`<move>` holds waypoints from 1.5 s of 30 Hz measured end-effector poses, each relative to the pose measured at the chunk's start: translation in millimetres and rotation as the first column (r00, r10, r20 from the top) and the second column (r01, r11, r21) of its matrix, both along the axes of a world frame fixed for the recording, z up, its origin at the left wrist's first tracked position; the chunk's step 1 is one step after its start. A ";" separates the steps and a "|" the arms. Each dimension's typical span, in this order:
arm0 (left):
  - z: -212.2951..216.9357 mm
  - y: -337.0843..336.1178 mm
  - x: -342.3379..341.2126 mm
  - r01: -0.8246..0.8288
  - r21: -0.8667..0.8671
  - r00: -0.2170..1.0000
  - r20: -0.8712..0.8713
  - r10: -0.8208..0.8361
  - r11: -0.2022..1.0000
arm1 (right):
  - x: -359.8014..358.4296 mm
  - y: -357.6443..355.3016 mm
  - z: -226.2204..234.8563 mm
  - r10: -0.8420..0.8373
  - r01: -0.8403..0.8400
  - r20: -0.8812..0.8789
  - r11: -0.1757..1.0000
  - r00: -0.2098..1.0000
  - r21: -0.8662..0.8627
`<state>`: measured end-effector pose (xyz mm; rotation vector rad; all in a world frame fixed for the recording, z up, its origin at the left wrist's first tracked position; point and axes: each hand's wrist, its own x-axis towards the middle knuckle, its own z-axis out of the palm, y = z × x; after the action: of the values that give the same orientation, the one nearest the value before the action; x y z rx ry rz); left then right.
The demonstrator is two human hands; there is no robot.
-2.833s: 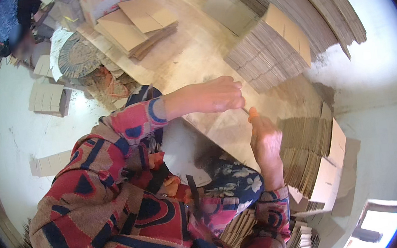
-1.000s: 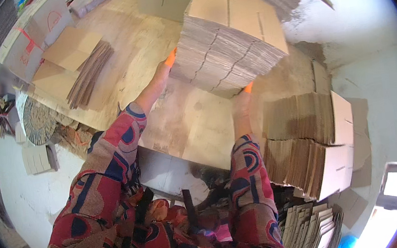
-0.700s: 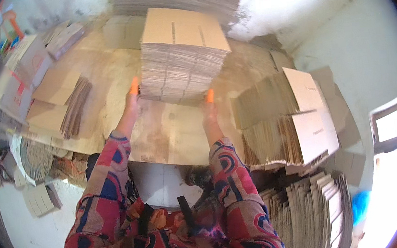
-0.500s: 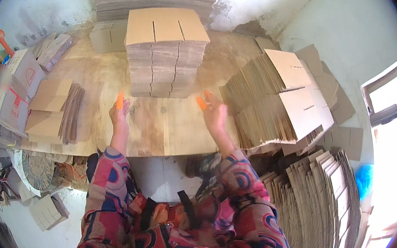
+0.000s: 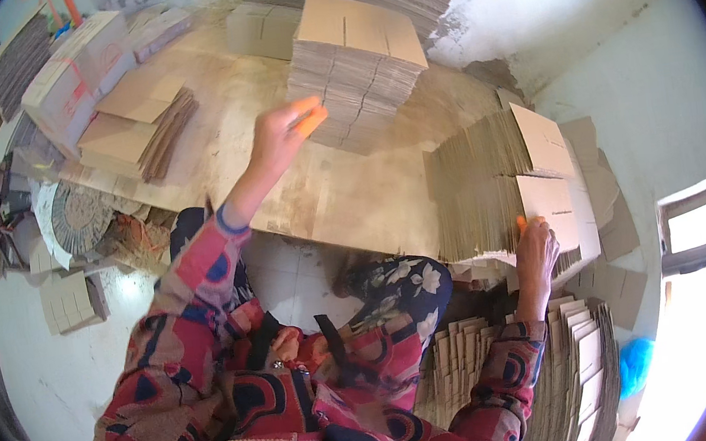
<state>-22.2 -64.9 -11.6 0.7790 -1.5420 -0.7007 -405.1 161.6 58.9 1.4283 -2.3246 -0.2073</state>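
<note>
Left hand (image 5: pixel 275 138) hovers, fingers parted — right hand (image 5: pixel 537 250) touches cardboard sheets (image 5: pixel 545 197), grip unclear.

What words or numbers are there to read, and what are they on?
None reads clearly.
White box: red marks, too blurred to read.
Card at the right hand: tiny dark print, too small to read.
I make out no other writing.

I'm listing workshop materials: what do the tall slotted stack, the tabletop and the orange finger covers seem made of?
Tall slotted stack: likely cardboard, matte brown, judging by its cut slots and many thin layers.
Tabletop: probably bare wood or plywood, pale and mottled with worn patches.
Orange finger covers: perhaps rubber, smooth and bright; the exact material is unclear.
</note>
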 end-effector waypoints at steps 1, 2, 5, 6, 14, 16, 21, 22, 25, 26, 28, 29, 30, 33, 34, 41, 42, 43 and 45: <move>15.0 -9.4 -5.2 -0.035 -0.124 0.997 0.065 0.043 0.992 | 0.9 -1.4 4.2 0.060 -0.060 -0.006 0.998 0.998 0.017; 27.0 -23.7 -10.8 -0.046 -0.312 0.985 0.142 0.095 0.949 | 0.0 -0.6 8.4 0.115 -0.115 -0.014 0.993 0.993 0.035; 61.4 -51.5 -27.2 -0.054 -0.509 0.901 0.347 0.262 0.859 | -6.6 1.0 26.0 0.328 -0.322 0.037 0.939 0.944 -0.119; 69.5 -58.1 -35.5 -0.055 -0.519 0.862 0.407 0.303 0.853 | -9.0 -0.5 27.4 0.347 -0.335 0.066 0.930 0.935 -0.152; 46.7 -126.2 -61.6 0.029 -0.676 0.500 0.647 0.575 0.736 | 11.7 18.7 53.4 -0.202 0.160 -0.114 0.941 0.973 -0.298; 44.3 -128.0 -56.1 0.126 -0.635 0.416 0.731 0.541 0.762 | 35.4 27.8 70.3 0.037 -0.194 -0.242 0.720 0.969 -0.667; 55.3 -119.0 -64.6 0.171 -0.624 0.400 0.751 0.525 0.763 | 71.1 22.8 75.0 0.506 0.184 0.386 0.403 0.772 -0.896; 56.9 -120.8 -63.6 0.166 -0.607 0.424 0.756 0.499 0.777 | 72.7 13.8 64.2 0.527 0.171 0.372 0.392 0.764 -0.904; 58.5 -126.7 -51.0 0.149 -0.598 0.533 0.719 0.445 0.788 | 100.2 -11.7 43.2 0.642 0.242 0.438 0.374 0.629 -0.895; 61.7 -126.8 -46.6 0.135 -0.632 0.609 0.660 0.439 0.763 | 111.8 -17.7 40.8 0.683 0.278 0.464 0.372 0.564 -0.886; 68.9 -123.8 -46.7 0.073 -0.715 0.736 0.509 0.446 0.695 | 119.2 -24.2 36.1 0.638 0.219 0.436 0.393 0.635 -0.893; 73.0 -120.8 -51.3 0.022 -0.759 0.785 0.417 0.458 0.651 | 122.2 -26.2 34.9 0.610 0.189 0.418 0.404 0.673 -0.895; 77.6 -118.2 -54.6 -0.034 -0.795 0.826 0.318 0.465 0.605 | 128.7 -27.5 35.8 0.610 0.245 0.441 0.381 0.658 -0.892; 97.7 -111.9 -41.6 0.030 -0.872 0.821 0.300 0.485 0.489 | 152.2 -27.2 48.5 0.473 0.296 0.488 0.424 0.733 -0.856; 102.9 -106.5 -37.4 0.079 -0.870 0.754 0.371 0.542 0.486 | 152.3 -26.0 46.4 0.506 0.247 0.423 0.380 0.752 -0.892; 133.0 45.0 -9.1 0.318 -0.645 0.515 0.733 0.444 0.695 | 151.3 2.2 53.1 0.358 -0.128 0.014 0.369 0.934 -0.920; 131.0 57.2 -4.5 0.349 -0.559 0.492 0.792 0.360 0.752 | 152.3 3.4 55.8 0.348 -0.151 -0.005 0.394 0.937 -0.907; 128.8 67.0 -0.9 0.377 -0.467 0.467 0.842 0.271 0.800 | 153.4 4.5 58.5 0.338 -0.173 -0.024 0.419 0.941 -0.892; 126.5 79.4 4.2 0.387 -0.352 0.446 0.880 0.161 0.852 | 158.3 2.7 65.4 0.356 -0.216 -0.063 0.410 0.932 -0.886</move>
<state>-18.0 14.5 114.8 0.6297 -2.6540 0.1773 -246.8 164.3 124.3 1.1985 -1.6809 1.1092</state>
